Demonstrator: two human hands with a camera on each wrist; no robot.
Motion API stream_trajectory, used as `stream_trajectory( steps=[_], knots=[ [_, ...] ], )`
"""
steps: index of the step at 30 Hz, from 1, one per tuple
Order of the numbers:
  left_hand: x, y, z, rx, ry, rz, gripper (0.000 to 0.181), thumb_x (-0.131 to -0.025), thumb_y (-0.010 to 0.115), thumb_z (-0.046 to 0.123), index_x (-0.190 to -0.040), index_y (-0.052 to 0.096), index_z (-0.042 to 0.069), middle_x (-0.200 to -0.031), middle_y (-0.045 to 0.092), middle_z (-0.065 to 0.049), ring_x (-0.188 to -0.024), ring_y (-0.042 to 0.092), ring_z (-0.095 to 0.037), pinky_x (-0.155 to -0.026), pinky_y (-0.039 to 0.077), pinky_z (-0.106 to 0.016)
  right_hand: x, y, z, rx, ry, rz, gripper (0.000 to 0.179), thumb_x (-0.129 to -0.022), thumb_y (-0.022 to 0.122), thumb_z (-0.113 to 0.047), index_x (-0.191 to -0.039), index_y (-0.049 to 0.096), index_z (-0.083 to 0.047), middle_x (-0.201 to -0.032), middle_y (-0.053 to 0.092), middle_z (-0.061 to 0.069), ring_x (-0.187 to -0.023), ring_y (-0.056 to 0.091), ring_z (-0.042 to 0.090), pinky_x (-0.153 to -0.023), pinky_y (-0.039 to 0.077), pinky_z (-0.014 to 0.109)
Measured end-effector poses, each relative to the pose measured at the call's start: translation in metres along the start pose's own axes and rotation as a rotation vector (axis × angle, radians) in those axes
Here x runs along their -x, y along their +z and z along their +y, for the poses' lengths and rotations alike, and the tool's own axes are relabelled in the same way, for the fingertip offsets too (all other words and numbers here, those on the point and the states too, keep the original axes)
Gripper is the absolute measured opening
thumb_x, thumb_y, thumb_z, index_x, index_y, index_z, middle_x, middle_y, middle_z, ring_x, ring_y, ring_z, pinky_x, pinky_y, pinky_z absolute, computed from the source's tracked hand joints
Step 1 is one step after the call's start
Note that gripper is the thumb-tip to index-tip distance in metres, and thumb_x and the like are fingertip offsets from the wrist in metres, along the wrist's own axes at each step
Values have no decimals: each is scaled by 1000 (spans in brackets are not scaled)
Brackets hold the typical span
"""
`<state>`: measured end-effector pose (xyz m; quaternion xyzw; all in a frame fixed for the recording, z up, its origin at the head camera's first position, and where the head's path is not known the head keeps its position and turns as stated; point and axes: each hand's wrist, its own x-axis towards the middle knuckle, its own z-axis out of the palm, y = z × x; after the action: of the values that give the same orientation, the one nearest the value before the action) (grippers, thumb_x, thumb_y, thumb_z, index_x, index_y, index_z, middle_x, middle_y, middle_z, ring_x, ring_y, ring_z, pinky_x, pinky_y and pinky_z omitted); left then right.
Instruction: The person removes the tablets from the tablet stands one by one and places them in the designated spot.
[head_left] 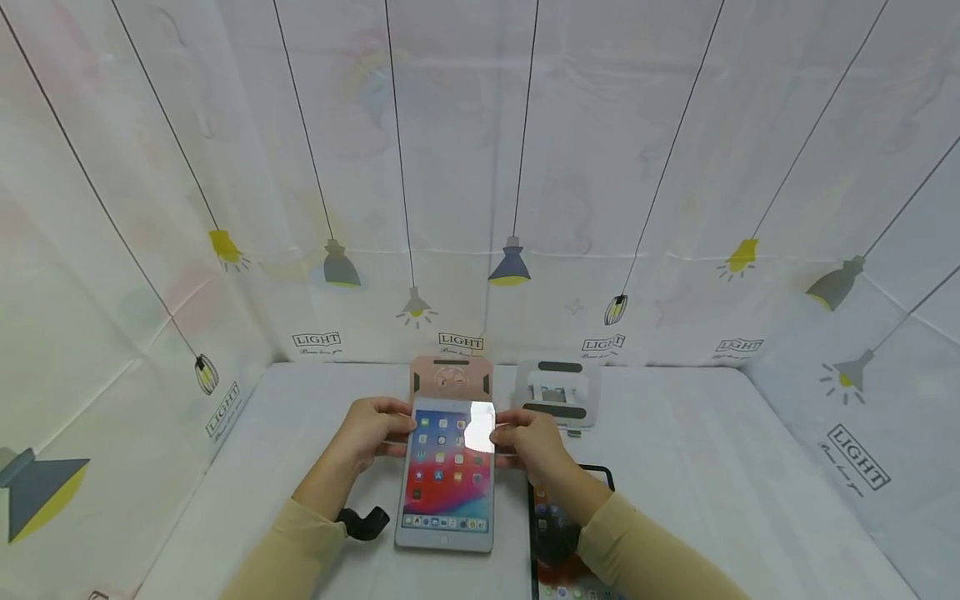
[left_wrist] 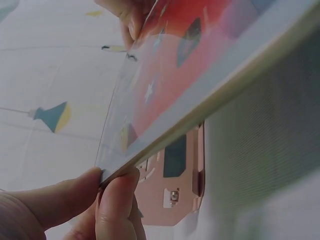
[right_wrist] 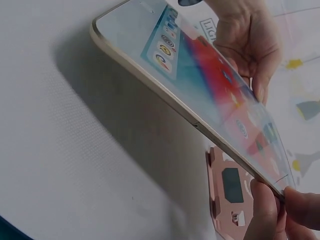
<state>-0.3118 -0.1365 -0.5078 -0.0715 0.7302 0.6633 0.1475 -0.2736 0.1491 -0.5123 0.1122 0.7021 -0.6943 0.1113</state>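
Observation:
A white tablet (head_left: 447, 479) with a lit home screen of app icons is held between both hands, raised off the table as the wrist views show. My left hand (head_left: 375, 432) pinches its left edge near the top, thumb on the glass side and fingers beneath. On the opposite edge my right hand (head_left: 528, 440) pinches it the same way. Behind the tablet's top end lies a pink plate-like stand (head_left: 452, 379) with dark pads, partly covered in the head view. In the right wrist view the tablet's thin gold-toned side (right_wrist: 195, 125) faces the camera.
A grey stand (head_left: 558, 392) with two dark pads lies at the back right. Under my right forearm is a larger dark-framed tablet (head_left: 573, 575), partly hidden. White cloth covers the table (head_left: 675, 467), and a lamp-printed curtain (head_left: 465, 167) hangs around it.

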Motion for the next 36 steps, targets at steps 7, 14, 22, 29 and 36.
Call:
stream_trajectory(
  steps=[7,14,22,29,36],
  knots=[
    [4,2,-5,-3,-29,9,26,-93,79,8,-118,75,0,-98,83,-12,-79,79,-21,-67,69,-35,4,1,2,-3,16,-1,33,-97,77,-9,-130,74,-6,-114,77,15,-85,78,20,-69,67,31],
    [5,2,-9,-5,-46,16,26,-93,79,8,-118,76,2,-97,82,-12,-77,79,-21,-67,68,-33,6,0,7,-6,6,-26,32,-98,74,-8,-130,73,-4,-112,77,15,-84,76,19,-69,67,30],
    [5,3,-17,-4,-47,11,22,-94,79,8,-115,76,2,-95,82,-12,-75,79,-21,-66,68,-34,6,-1,14,22,0,-36,32,-97,74,-10,-128,74,-3,-110,80,14,-83,77,20,-67,66,29],
    [6,7,-23,-10,-63,13,20,-94,78,7,-113,76,2,-91,82,-11,-71,76,-19,-61,66,-29,6,-2,18,33,2,-35,31,-94,73,-5,-125,73,0,-103,81,13,-78,76,18,-63,66,28],
    [9,10,-31,-25,-57,17,21,-93,78,7,-113,74,1,-90,81,-11,-67,74,-18,-58,64,-28,9,-3,21,47,14,-55,32,-96,72,-7,-126,72,2,-104,79,13,-76,76,18,-63,66,28]
  ],
)
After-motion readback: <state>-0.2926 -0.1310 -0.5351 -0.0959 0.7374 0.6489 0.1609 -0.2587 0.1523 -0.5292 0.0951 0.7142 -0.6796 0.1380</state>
